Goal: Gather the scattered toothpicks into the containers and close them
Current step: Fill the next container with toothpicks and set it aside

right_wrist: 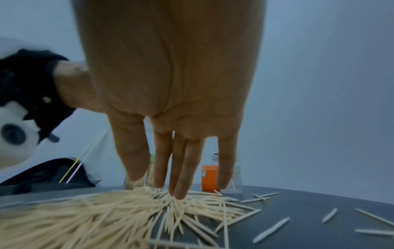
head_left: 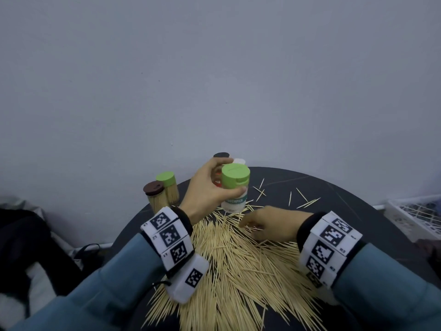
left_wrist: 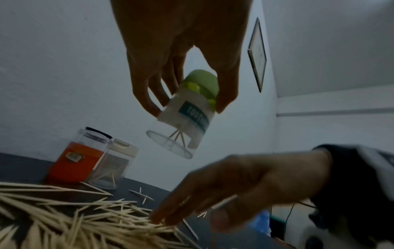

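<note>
1. Behind your left hand (head_left: pixel 210 187), two more containers are mostly hidden in the head view: only a black lid (head_left: pixel 221 155) and a white lid (head_left: pixel 239 161) peek over the fingers. The left wrist view shows them better: an orange-labelled container (left_wrist: pixel 72 161) touching a clear container (left_wrist: pixel 113 166), which has a few toothpicks inside.
2. Left grip: fingers and thumb curled round the green-lidded container (head_left: pixel 235 189), held tilted above the tabletop (head_left: pixel 346 211), not touching it. Its label is partly covered; only "TOOT" reads in the wrist view. A few toothpicks are visible inside near the base; the rest of the fill is hidden by the label.
3. Right hand (head_left: pixel 269 225): fingers straight, tips pressed down into the toothpick pile (head_left: pixel 238 271), holding nothing that you can see. The thumb is out of sight in the right wrist view.
4. Pile runs off the bottom edge of the head view; its near extent is cut off. Loose strays (head_left: pixel 307 203) lie apart, toward the far right of the tabletop.
5. Far left edge: a brown-lidded container (head_left: pixel 156 195) and a second green-lidded one (head_left: pixel 169 187), both full, lidded, upright and touching.
6. Tabletop is dark and round. Plain pale wall behind; a framed picture (left_wrist: pixel 258 55) hangs on it. White basket (head_left: pixel 415 216) at right, cut off by the frame. Dark bag (head_left: pixel 23 235) at left, blurred.
</note>
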`<state>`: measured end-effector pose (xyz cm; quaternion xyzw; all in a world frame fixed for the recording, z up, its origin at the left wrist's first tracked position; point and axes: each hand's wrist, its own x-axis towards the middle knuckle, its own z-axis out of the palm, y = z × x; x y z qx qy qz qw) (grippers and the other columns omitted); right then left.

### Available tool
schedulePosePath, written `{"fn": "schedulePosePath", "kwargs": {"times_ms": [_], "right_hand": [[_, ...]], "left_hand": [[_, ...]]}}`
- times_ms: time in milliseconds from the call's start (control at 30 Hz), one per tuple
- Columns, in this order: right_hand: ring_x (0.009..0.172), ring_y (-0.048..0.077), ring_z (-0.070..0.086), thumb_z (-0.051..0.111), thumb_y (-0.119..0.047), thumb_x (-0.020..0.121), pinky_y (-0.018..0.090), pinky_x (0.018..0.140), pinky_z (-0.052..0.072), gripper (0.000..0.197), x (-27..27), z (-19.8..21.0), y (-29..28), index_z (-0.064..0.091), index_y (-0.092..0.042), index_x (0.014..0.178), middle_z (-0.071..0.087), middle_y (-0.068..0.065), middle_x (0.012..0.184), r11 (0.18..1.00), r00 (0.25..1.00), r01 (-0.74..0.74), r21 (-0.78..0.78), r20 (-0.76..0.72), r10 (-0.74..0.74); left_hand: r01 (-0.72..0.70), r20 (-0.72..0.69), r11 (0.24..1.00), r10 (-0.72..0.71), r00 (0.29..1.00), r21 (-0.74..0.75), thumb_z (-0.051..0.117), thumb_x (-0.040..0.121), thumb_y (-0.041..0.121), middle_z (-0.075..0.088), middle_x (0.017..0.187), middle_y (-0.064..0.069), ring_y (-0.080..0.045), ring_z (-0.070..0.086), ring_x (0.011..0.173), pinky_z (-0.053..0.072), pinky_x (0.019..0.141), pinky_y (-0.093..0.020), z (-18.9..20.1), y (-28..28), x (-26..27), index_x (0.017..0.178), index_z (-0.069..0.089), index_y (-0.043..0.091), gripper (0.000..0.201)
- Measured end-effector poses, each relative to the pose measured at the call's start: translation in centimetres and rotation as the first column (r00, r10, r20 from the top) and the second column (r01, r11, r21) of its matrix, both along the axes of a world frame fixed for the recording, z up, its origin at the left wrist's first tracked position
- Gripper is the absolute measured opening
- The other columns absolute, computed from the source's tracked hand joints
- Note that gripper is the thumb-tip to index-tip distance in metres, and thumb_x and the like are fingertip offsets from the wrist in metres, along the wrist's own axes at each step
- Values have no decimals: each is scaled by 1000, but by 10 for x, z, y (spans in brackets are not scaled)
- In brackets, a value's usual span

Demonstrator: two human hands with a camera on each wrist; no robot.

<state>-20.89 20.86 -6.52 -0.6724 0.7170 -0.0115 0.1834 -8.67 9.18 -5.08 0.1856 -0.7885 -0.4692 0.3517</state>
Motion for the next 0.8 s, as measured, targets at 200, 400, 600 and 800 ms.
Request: {"fn": "schedulePosePath", "kwargs": {"times_ms": [200, 400, 600, 800], "right_hand": [[98, 21, 60, 39, -14, 95, 32, 86, 47, 26, -21, 6, -4, 57, -17, 113, 63, 7, 113, 884, 944, 312, -348, 218, -247], [86, 16, 63, 28, -40, 100, 31, 81, 50, 42, -12, 20, 3, 57, -12, 111, 65, 2, 101, 731, 707, 533, -427, 699, -106], [85, -2, 58, 57, -47, 86, 6, 65, 45, 36, -4, 16, 3, 52, -24, 113, 62, -8, 103, 783, 804, 429, -450, 586, -104], [85, -1, 59, 60, -43, 85, 8, 65, 46, 40, -3, 15, 3, 54, -21, 117, 63, -5, 105, 763, 823, 414, -497, 562, -80]], "left_hand": [[18, 13, 1000, -18, 1000, 20, 82, 71, 13, 70, 108, 3, -7, 65, 102, 50, 91, -27, -9, 4, 2, 117, 60, 15, 51], [97, 61, 995, -97, 993, -4, 81, 62, 41, 71, 108, 3, -14, 65, 105, 49, 99, -43, -13, 8, 3, 118, 64, 18, 63], [123, 102, 991, -117, 988, -50, 79, 64, 36, 70, 111, 5, -11, 63, 109, 47, 100, -44, -16, 6, 5, 121, 63, 21, 62], [115, 101, 993, -112, 989, -27, 81, 60, 39, 71, 108, 2, -13, 64, 108, 47, 100, -46, -16, 4, 6, 121, 64, 23, 65]]}}
